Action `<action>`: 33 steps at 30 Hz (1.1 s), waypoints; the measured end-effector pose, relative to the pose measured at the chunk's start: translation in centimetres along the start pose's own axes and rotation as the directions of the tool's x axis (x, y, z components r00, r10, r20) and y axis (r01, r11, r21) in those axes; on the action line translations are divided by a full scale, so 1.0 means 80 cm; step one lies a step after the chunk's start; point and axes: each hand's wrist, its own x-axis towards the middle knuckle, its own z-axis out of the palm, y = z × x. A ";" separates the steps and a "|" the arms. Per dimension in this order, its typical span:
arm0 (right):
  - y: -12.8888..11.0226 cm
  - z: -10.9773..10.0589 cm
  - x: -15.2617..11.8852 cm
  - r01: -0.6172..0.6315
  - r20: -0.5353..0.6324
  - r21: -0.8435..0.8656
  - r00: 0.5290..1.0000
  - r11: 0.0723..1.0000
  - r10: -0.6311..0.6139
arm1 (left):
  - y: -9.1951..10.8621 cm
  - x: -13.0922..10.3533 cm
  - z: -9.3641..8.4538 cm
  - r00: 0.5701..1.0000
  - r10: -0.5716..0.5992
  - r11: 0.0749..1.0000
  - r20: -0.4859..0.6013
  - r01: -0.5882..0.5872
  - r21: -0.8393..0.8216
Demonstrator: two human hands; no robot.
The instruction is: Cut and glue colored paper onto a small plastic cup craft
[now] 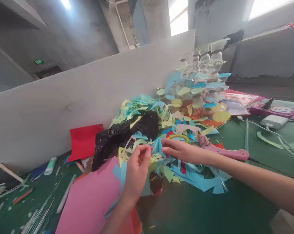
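Observation:
A folded piece of blue paper (158, 147) is held up between my two hands, over a heap of paper scraps. My left hand (136, 169) comes from below, thumb and forefinger pinched at the paper's left edge. From the right, my right hand (177, 150) reaches across with its fingers closed on the other side of the paper; part of its grip is hidden. Just behind the right hand lies a yellow loop (179, 137), perhaps a scissors handle. A pink glue gun (227, 152) rests beside the right forearm, its nozzle end toward the scraps.
Pink paper sheets (90, 198) lie at front left, with a black plastic bag (110, 138) and red paper (84, 141) behind. Stacked clear plastic cups (207, 65) with paper pieces stand at back right. A white cable (278, 135) crosses the green tabletop (210, 211).

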 end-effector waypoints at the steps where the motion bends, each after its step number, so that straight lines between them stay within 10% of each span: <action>1: 0.000 -0.001 0.000 0.014 0.004 0.012 1.000 1.000 -0.014 | -0.001 0.001 -0.001 1.000 -0.018 0.999 -0.003 0.018 -0.034; 10: -0.012 -0.005 -0.005 0.040 0.060 0.235 0.997 0.971 -0.055 | -0.002 0.007 -0.001 0.986 -0.166 0.899 -0.007 0.148 -0.412; 22: -0.008 0.003 0.004 -0.041 0.097 0.508 0.995 0.860 -0.010 | -0.015 0.004 -0.008 0.985 0.137 0.972 0.106 -0.154 0.175; 29: 0.000 0.005 0.008 -0.086 0.027 0.671 0.995 0.737 0.092 | -0.011 0.009 -0.022 0.755 0.585 0.680 0.296 -0.656 0.327; 33: 0.006 0.008 0.007 -0.079 -0.077 0.447 0.989 0.891 0.126 | -0.013 0.005 -0.022 0.715 0.605 0.619 0.351 -0.699 0.358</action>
